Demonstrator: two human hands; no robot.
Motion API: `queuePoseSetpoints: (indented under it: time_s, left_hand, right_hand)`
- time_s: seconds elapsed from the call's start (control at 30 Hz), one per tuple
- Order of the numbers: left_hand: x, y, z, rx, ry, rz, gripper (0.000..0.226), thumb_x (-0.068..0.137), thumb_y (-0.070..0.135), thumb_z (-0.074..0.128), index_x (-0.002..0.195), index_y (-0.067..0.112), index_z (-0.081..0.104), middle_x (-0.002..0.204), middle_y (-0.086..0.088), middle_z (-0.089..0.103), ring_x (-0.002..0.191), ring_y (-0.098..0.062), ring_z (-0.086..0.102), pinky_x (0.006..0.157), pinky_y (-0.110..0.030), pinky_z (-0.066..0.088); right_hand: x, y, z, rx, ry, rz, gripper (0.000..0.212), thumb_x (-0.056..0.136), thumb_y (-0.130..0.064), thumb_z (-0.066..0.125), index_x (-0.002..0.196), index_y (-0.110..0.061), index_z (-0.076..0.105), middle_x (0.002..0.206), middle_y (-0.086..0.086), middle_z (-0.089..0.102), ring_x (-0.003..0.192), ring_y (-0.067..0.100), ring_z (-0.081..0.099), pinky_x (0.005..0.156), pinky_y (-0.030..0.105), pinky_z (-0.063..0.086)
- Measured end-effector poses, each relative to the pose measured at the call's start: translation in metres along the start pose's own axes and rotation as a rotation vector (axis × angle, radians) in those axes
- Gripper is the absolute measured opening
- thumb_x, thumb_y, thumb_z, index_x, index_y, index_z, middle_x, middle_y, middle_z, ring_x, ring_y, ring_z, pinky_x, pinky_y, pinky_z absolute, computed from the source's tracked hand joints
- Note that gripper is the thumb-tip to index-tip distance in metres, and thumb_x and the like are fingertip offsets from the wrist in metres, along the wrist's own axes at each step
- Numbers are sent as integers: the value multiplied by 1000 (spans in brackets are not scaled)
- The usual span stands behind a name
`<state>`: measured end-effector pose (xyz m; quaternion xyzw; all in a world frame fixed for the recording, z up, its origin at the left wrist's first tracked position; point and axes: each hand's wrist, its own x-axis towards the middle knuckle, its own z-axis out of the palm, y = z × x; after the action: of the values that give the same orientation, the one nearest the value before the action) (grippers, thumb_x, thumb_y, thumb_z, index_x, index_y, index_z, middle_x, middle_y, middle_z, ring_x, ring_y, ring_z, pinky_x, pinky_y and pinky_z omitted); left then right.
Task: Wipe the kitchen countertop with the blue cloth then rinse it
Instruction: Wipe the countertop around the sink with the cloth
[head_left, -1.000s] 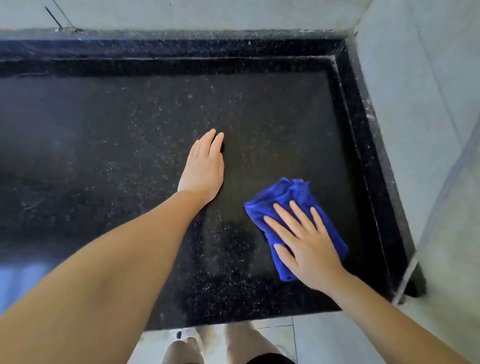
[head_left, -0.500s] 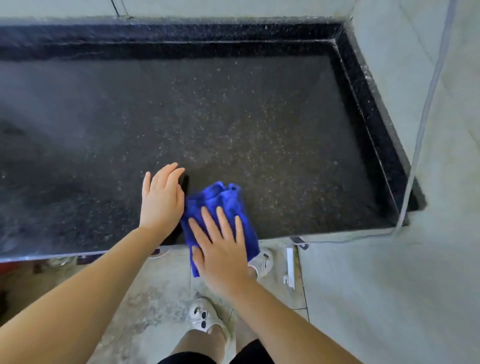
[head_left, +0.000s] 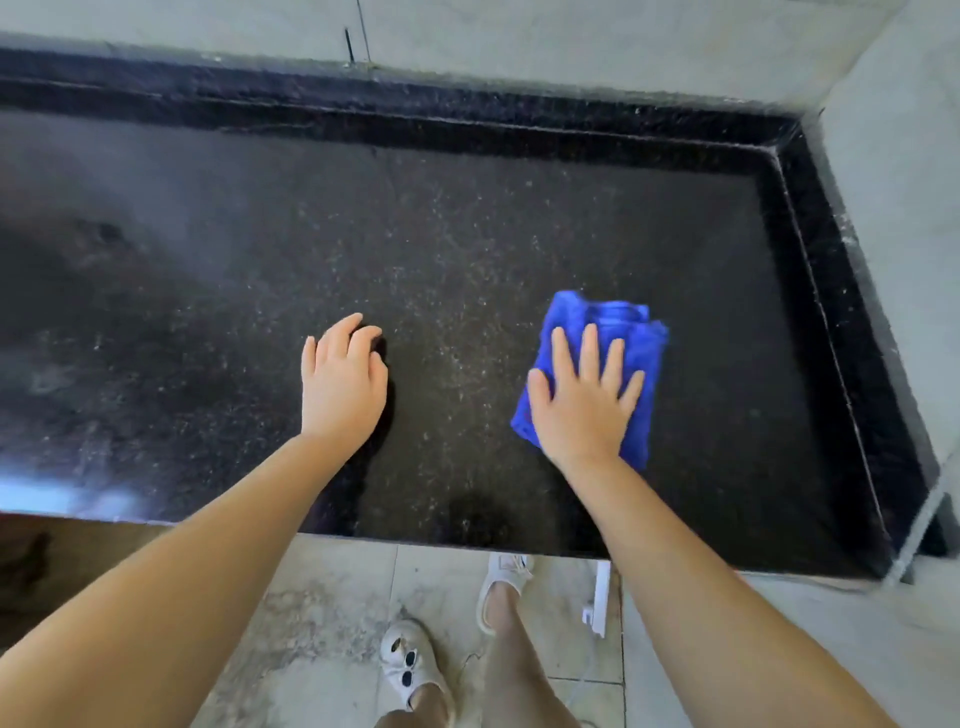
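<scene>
pressing blue cloth (head_left: 631, 343) flat, right hand (head_left: 584, 402); long axis near-far.

The right hand (head_left: 584, 397) presses flat, fingers spread, on the folded blue cloth (head_left: 621, 358) on the dark speckled countertop (head_left: 467, 249). The left hand (head_left: 343, 379) rests on the bare countertop, well apart from the cloth, fingers slightly bent. White shoes (head_left: 410, 665) stand on the tiled floor (head_left: 322, 613) below.

On the black countertop (head_left: 467, 249) I count one blue cloth (head_left: 618, 332) and my two hands, the left hand (head_left: 343, 384) bare on the stone and the right hand (head_left: 584, 405) on the cloth, while below its front edge stand my two white shoes (head_left: 410, 665).
</scene>
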<state>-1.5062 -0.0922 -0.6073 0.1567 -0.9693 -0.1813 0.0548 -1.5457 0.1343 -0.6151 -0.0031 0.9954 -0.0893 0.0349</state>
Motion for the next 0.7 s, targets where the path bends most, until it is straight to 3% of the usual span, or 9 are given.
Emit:
queuePoseSetpoints:
  time_s: [0.1, 0.17, 0.23, 0.3, 0.4, 0.47, 0.53, 0.63, 0.7]
  left_hand:
    - [43, -4, -1, -8, 48, -148, 33, 95, 12, 39, 124, 6, 53, 142, -11, 42, 132, -28, 34, 114, -45, 16]
    - [63, -6, 1, 7, 66, -200, 33, 93, 10, 39, 123, 4, 53, 140, -13, 43, 131, -31, 35, 113, -46, 15]
    - [72, -4, 5, 37, 78, -219, 32, 92, 8, 41, 122, 2, 52, 138, -15, 43, 129, -33, 34, 114, -47, 14]
    - [71, -1, 9, 61, 79, -223, 31, 92, 8, 42, 121, 1, 51, 137, -16, 43, 129, -34, 34, 114, -49, 13]
    - [72, -2, 11, 64, 66, -235, 31, 93, 9, 41, 121, 2, 50, 137, -15, 42, 128, -33, 34, 114, -49, 14]
    - [75, -3, 10, 58, 64, -248, 33, 94, 11, 40, 125, 4, 48, 139, -13, 40, 130, -30, 32, 115, -47, 11]
    - [76, -2, 11, 49, 63, -268, 39, 97, 16, 37, 134, 5, 40, 146, -12, 33, 136, -27, 25, 117, -43, 7]
    - [75, -3, 11, 41, 64, -298, 46, 99, 19, 34, 142, 5, 30, 153, -10, 21, 142, -24, 15, 117, -40, 3]
    - [77, -4, 11, 60, 65, -327, 45, 98, 17, 36, 141, 6, 32, 152, -10, 24, 142, -23, 16, 116, -44, 2]
  right_hand:
    - [-70, -64, 13, 11, -57, -522, 50, 88, -46, 36, 136, -35, 44, 148, -3, 39, 138, 27, 32, 111, 56, 22]
    - [-71, -59, 8, 46, -162, -750, 47, 88, -45, 39, 134, -37, 46, 147, -8, 41, 137, 22, 35, 111, 52, 26]
    - [-28, -24, 4, 39, -165, -888, 46, 88, -44, 39, 132, -37, 48, 144, -10, 44, 134, 19, 39, 110, 47, 24]
    - [37, 19, -1, -31, -115, -820, 47, 89, -43, 36, 133, -34, 48, 143, -8, 45, 132, 21, 42, 108, 45, 22]
    - [159, 58, -13, -86, -30, -474, 50, 92, -43, 29, 139, -30, 43, 149, -2, 38, 137, 26, 35, 110, 50, 22]
    - [215, 45, -20, -34, -73, -185, 50, 97, -43, 27, 145, -33, 29, 156, -3, 21, 144, 24, 16, 114, 53, 13]
    - [222, 7, -16, 25, -82, -62, 51, 97, -43, 27, 147, -34, 22, 158, -2, 13, 145, 26, 7, 114, 55, 7]
    - [133, -50, 6, -5, -9, -413, 52, 91, -43, 32, 141, -30, 38, 152, 2, 32, 141, 29, 26, 111, 56, 18]
    - [51, -63, 7, 14, -106, -725, 52, 89, -44, 37, 138, -31, 43, 149, -1, 37, 138, 27, 32, 110, 53, 20]
